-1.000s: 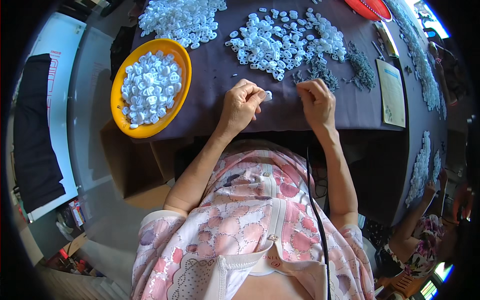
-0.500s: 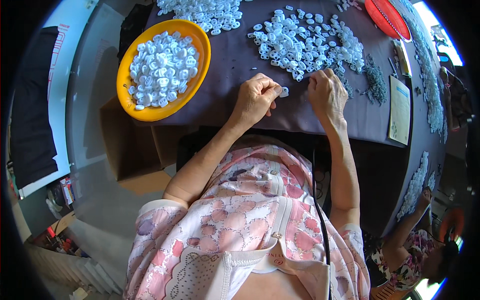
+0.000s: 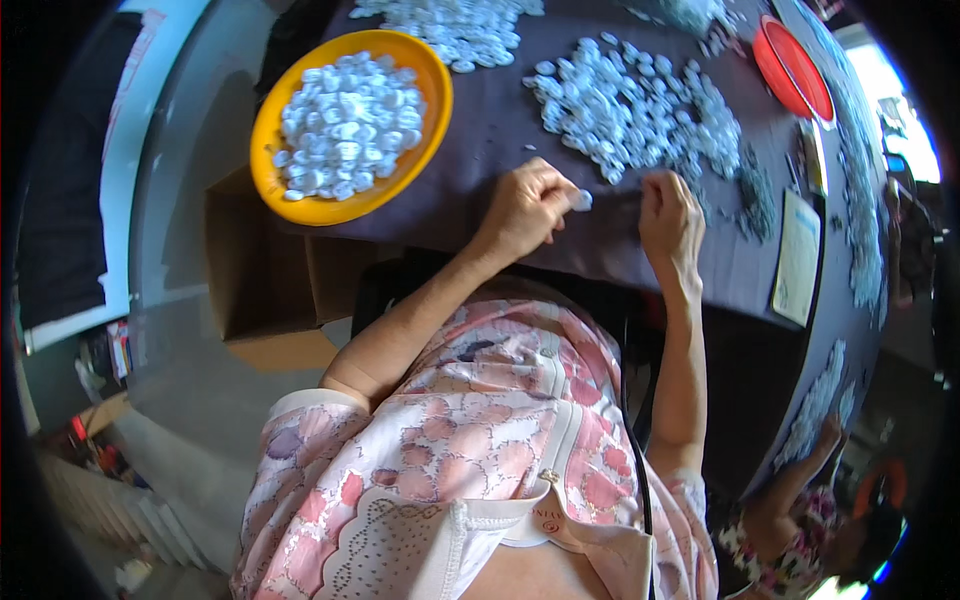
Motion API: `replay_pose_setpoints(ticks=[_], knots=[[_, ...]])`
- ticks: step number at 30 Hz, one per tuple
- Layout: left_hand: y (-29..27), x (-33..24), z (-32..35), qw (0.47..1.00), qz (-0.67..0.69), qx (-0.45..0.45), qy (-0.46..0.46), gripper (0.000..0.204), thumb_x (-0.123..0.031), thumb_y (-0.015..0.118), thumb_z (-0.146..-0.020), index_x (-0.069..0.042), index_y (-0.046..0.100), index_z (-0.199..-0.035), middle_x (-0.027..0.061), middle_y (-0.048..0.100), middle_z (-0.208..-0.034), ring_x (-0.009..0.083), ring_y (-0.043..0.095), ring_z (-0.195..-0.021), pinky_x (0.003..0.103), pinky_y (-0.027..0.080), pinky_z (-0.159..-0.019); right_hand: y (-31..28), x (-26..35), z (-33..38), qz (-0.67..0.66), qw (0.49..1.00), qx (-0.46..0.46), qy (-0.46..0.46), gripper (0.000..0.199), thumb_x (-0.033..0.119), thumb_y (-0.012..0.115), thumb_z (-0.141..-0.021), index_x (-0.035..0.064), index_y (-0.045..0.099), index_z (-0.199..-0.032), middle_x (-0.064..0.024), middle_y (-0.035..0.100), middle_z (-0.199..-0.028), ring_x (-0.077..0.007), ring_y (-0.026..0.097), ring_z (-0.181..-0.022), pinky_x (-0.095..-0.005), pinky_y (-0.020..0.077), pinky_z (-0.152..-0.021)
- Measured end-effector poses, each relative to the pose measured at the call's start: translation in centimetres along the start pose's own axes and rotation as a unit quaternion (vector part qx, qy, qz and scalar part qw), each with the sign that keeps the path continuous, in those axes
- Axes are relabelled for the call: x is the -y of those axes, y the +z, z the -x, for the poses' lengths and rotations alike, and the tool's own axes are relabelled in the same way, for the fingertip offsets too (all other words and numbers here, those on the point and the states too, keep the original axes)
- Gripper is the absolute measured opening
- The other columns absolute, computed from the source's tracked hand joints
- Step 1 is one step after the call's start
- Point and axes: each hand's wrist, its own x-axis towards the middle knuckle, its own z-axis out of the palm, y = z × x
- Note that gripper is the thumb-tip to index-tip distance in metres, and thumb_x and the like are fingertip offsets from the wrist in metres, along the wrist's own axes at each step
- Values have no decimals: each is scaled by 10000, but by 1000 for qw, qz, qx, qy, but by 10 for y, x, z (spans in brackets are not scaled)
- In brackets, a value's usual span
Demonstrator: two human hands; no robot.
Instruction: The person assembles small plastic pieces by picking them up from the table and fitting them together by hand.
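Observation:
My left hand (image 3: 525, 212) is closed in a pinch over the dark cloth, near the table's front edge. From between its thumb and forefinger a small white oval plastic piece (image 3: 583, 201) sticks out toward the right. My right hand (image 3: 670, 225) is a short way off, its fingers curled together; whatever they hold, if anything, is hidden. Just beyond both hands spreads a loose pile of similar white oval pieces (image 3: 620, 105). Small grey parts (image 3: 757, 195) lie heaped to the right of my right hand.
A yellow bowl (image 3: 436, 115) full of white pieces stands at the left, with another white pile (image 3: 455, 30) behind it. At the right are a red basket (image 3: 790, 65) and a pale booklet (image 3: 797, 255). A cardboard box (image 3: 255, 265) sits below. Another person (image 3: 800, 490) works at lower right.
The whole view has turned slightly, shifting the table's things. My left hand keeps its pinch on the white piece. My right hand has drawn a little away from the pile, fingers still curled.

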Motion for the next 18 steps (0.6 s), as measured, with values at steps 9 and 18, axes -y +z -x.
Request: replay_pose_setpoints(ticks=[9, 18], knots=[[-37, -18, 6, 986, -63, -91, 128, 93, -45, 616, -805, 29, 614, -749, 35, 526, -799, 76, 514, -541, 216, 426, -463, -3, -3, 8, -34, 999, -15, 3, 30, 12, 559, -762, 25, 539, -780, -116, 572, -751, -311, 576, -681, -374, 457, -602], [-149, -33, 3, 913, -320, -234, 94, 110, -98, 621, -782, 12, 636, -790, 96, 598, -785, 200, 593, -701, 291, 461, -611, -5, -12, 10, -66, 994, -22, 79, 60, 71, 566, -784, 82, 595, -836, -92, 591, -817, -294, 588, -755, -368, 466, -650]])
